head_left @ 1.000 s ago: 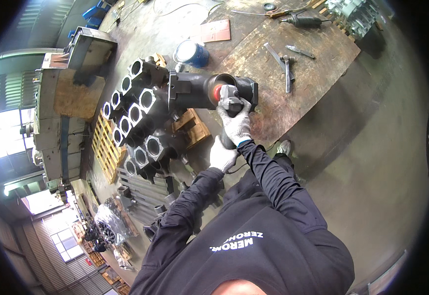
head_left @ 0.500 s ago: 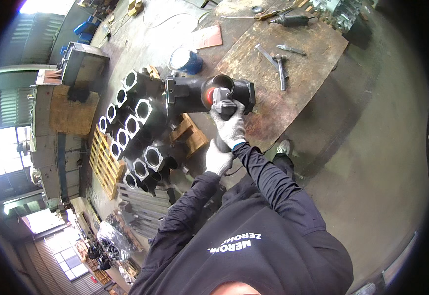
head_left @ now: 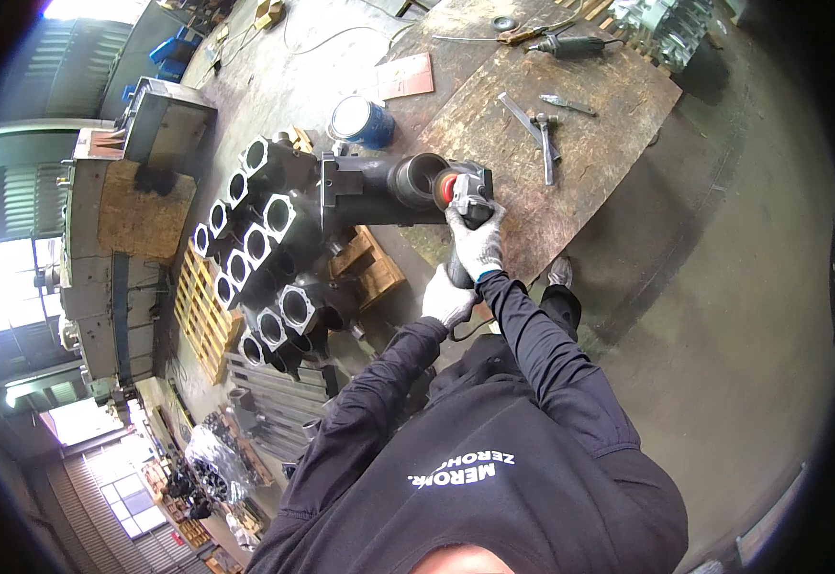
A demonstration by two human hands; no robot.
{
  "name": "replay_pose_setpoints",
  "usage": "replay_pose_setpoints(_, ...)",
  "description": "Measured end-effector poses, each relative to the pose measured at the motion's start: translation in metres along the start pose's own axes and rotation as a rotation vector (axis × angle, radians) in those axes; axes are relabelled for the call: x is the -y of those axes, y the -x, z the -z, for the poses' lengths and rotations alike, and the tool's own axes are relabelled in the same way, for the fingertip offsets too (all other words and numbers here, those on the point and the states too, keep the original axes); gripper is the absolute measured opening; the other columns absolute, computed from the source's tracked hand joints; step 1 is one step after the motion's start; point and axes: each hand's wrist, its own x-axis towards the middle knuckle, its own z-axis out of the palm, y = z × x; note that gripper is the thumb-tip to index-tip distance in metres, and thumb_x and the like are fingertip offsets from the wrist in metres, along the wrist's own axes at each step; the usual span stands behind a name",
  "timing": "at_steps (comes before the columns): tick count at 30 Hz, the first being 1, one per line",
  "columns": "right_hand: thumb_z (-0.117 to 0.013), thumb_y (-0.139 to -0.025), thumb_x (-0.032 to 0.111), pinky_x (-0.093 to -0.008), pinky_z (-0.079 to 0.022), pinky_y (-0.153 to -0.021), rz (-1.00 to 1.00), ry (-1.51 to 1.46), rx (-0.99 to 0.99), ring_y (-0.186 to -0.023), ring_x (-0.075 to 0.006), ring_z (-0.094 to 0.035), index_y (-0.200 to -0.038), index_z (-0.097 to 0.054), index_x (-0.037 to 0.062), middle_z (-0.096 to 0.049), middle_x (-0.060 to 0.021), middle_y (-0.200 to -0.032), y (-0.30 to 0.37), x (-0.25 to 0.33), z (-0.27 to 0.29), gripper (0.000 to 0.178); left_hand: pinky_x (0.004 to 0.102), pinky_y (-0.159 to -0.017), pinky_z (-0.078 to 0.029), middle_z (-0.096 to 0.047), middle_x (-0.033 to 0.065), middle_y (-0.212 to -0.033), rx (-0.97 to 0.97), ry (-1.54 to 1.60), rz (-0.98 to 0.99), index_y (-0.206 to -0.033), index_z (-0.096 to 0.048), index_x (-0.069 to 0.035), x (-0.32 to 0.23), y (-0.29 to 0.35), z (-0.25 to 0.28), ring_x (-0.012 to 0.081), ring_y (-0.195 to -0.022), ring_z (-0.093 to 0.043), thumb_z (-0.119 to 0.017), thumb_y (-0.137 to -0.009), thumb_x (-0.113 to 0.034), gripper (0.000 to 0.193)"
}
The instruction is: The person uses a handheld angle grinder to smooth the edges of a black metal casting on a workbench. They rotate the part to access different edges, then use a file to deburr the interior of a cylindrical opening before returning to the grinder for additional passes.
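Steadiness likely matters most, left hand [head_left: 449, 298] gripping the grinder [head_left: 456, 272] by its rear and right hand [head_left: 478, 241], at one o'clock from it, gripping further forward, so the disc [head_left: 446, 189] at eleven o'clock rides lightly and evenly over the pipe [head_left: 367, 182] at ten o'clock, without gouging its collar [head_left: 406, 183]

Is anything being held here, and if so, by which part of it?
An angle grinder: the right hand grips it just behind the head, and the left hand holds the rear of its body.
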Motion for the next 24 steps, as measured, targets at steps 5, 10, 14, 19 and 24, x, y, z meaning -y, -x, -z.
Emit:
replay_pose_setpoints(5,-0.088,-0.08,0.042,-0.0493,-0.053,-0.095,-0.019,0.058,0.063,-0.112,-0.043,-0.068,-0.141,-0.036,0.0101,-0.067,-0.0286,-0.123,-0.029,0.013,0.022,0.087,0.0423,-0.09,-0.054,-0.071,0.0269,-0.109,-0.058,0.012,0.009,-0.118,-0.056,0.004,-0.027,-0.004,-0.026,0.0383,-0.104,-0.071,-0.083,-0.069,-0.028,0.065)
replay_pose_setpoints(10,-0.082,-0.081,0.055,-0.0544,-0.056,-0.086,0.018,0.248,0.184,-0.099,-0.0498,-0.071,-0.146,-0.03,0.014,-0.071,-0.0319,-0.108,-0.048,0.042,0.021,0.093,0.0388,-0.091,-0.053,-0.071,0.0239,-0.108,-0.147,0.211,0.059,-0.118,-0.057,0.005,-0.046,-0.015,-0.034,0.0322,-0.103,-0.07,-0.08,-0.072,-0.019,0.057)
replay_pose_setpoints(14,-0.081,-0.082,0.056,-0.0564,-0.056,-0.081,0.016,0.392,0.375,-0.092,-0.0501,-0.071,-0.148,-0.028,0.0161,-0.071,-0.0313,-0.1,-0.044,0.063,0.012,0.093,0.0335,-0.095,-0.051,-0.067,0.0142,-0.12,-0.243,0.734,-0.142,-0.127,-0.054,0.001,-0.042,-0.014,-0.041,0.0251,-0.11,-0.065,-0.067,-0.074,0.008,0.054)
replay_pose_setpoints(19,-0.083,-0.081,0.051,-0.057,-0.055,-0.081,0.061,0.344,0.414,-0.091,-0.0507,-0.071,-0.146,-0.031,0.0195,-0.071,-0.0304,-0.1,-0.023,0.056,0.014,0.089,0.0334,-0.1,-0.049,-0.065,0.0151,-0.125,-0.313,0.842,-0.06,-0.135,-0.049,0.002,-0.025,-0.001,-0.056,0.0267,-0.119,-0.063,-0.06,-0.072,0.015,0.065)
replay_pose_setpoints(24,-0.079,-0.084,0.055,-0.0551,-0.057,-0.074,0.115,0.366,0.328,-0.085,-0.048,-0.073,-0.147,-0.027,0.0184,-0.073,-0.0276,-0.095,-0.021,0.035,0.037,0.089,0.0322,-0.098,-0.049,-0.067,0.0127,-0.123,-0.218,0.825,-0.045,-0.136,-0.051,0.003,-0.016,0.006,-0.076,0.0246,-0.116,-0.064,-0.059,-0.072,0.013,0.065)
